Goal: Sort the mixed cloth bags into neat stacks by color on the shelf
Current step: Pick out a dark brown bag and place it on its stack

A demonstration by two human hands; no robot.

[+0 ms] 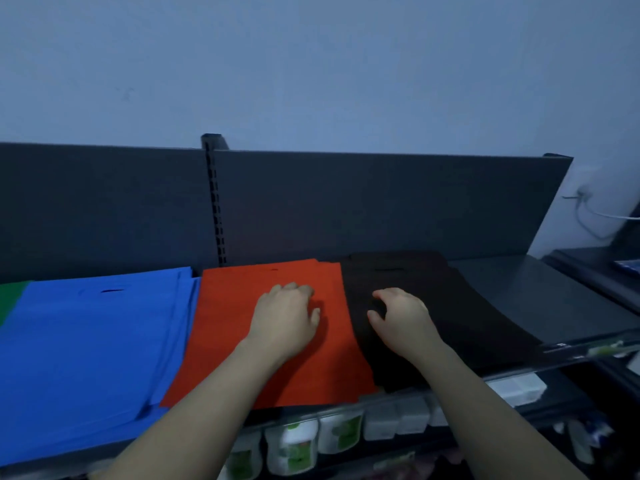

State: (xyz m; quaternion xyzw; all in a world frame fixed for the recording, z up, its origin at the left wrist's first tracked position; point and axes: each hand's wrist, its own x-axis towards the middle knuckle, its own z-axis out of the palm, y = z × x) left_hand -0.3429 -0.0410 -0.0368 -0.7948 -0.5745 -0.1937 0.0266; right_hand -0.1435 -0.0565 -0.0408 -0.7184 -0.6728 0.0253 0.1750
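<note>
Nearest, under the shelf lip: white-and-green packets (294,445) hung in a row on the level below.

Front lip of shelf (540,299): blue stack (86,341), red stack (221,334) and black stack (460,306) all ran to it or close. Blue edges fanned unevenly on the right side, touching red. Red and black met along one long edge, no gap. Sliver of green cloth (10,296) at far left, partly under blue.

Left hand (287,317) lay palm down on the red stack near its right edge. Grip: fingers bent onto the cloth, thumb out toward black; I could not tell if any cloth was caught.

Right hand (401,320) sat on the black stack just inside its left edge. Grip: fingers hooked, thumb apart; pinch or mere touch, I could not tell. Hands near, not touching.

Open room: bare shelf right of black, out to the end.

Behind: dark back panel (363,202) with a slotted upright (216,202), then pale wall (311,64); a cable (592,220) at far right.
</note>
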